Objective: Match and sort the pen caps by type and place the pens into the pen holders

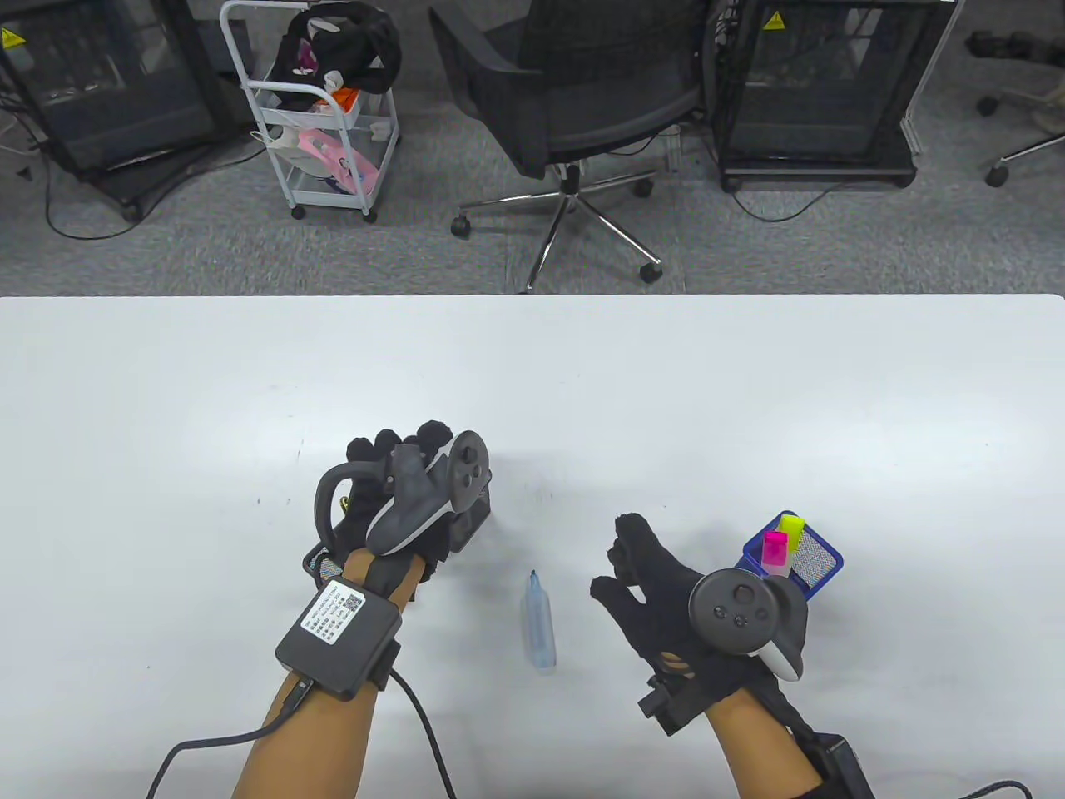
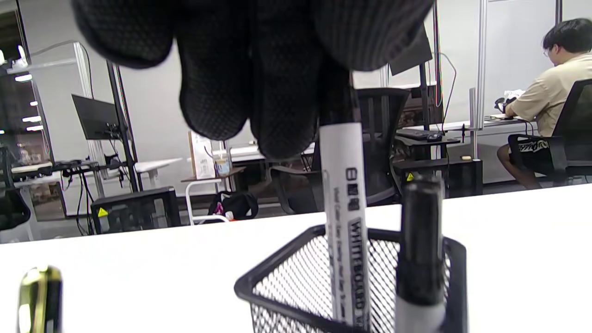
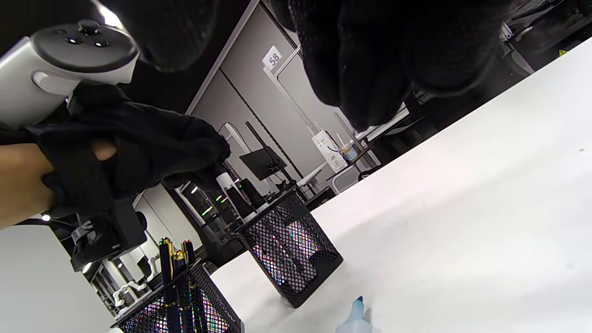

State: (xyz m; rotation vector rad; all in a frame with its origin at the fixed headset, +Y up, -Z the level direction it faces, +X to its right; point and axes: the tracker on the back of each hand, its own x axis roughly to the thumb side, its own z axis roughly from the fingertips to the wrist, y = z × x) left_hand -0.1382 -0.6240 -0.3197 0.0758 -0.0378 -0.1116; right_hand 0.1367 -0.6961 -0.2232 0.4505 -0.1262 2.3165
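My left hand (image 1: 399, 445) hovers over a black mesh pen holder (image 1: 476, 520) and pinches the black cap end of a white whiteboard marker (image 2: 344, 208), whose lower end is inside the holder (image 2: 259, 286). A second black-capped marker (image 2: 421, 240) stands in the same holder. Right of it, my right hand (image 1: 624, 553) hangs over the table with relaxed fingers and holds nothing. Between the hands lies a clear pen with a blue tip (image 1: 539, 620), uncapped. A blue mesh holder (image 1: 819, 566) at the right holds a pink highlighter (image 1: 775, 553) and a yellow one (image 1: 792, 531).
Under my left wrist stands another black mesh holder (image 1: 320, 566) with black-and-gold pens (image 3: 173, 259) in it. A cable (image 1: 416, 716) trails from the left wrist box to the front edge. Beyond the table's far edge are an office chair (image 1: 574, 100) and a white cart (image 1: 324, 125).
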